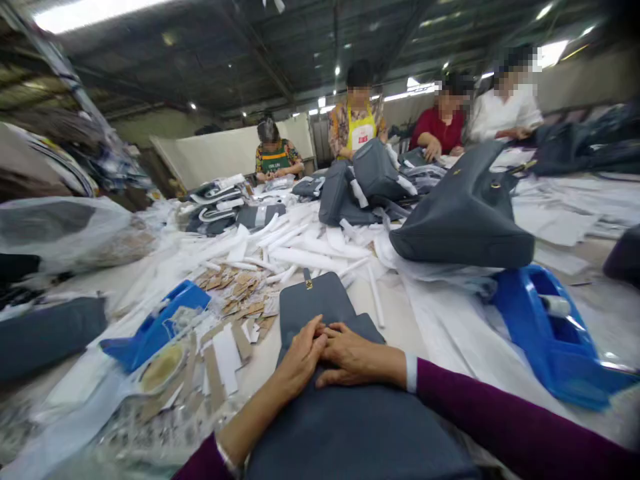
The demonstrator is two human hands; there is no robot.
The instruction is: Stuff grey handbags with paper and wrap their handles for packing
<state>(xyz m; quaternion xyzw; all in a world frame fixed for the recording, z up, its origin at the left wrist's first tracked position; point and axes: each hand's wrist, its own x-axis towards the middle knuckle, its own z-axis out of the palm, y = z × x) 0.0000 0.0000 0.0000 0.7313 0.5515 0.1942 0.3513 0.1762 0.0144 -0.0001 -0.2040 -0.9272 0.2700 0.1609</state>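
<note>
A dark blue-grey bag (360,430) lies before me on the table. Its far end is a rounded panel (315,300) with a short tab and gold clasp (309,283). My left hand (302,355) rests on the bag where it narrows, fingers stretched forward and close together. My right hand (356,357) lies palm down beside it, fingers extended and thumb apart, its fingertips meeting those of the left. Both hands press on the bag's surface, and neither is wrapped round anything. The bag's near edge runs out of the frame.
Blue trays stand at left (155,327) and right (555,353). White foam strips (310,257) and brown card pieces (240,293) are heaped beyond. A finished-looking grey bag (470,213) stands at back right. Several co-workers sit or stand across the table.
</note>
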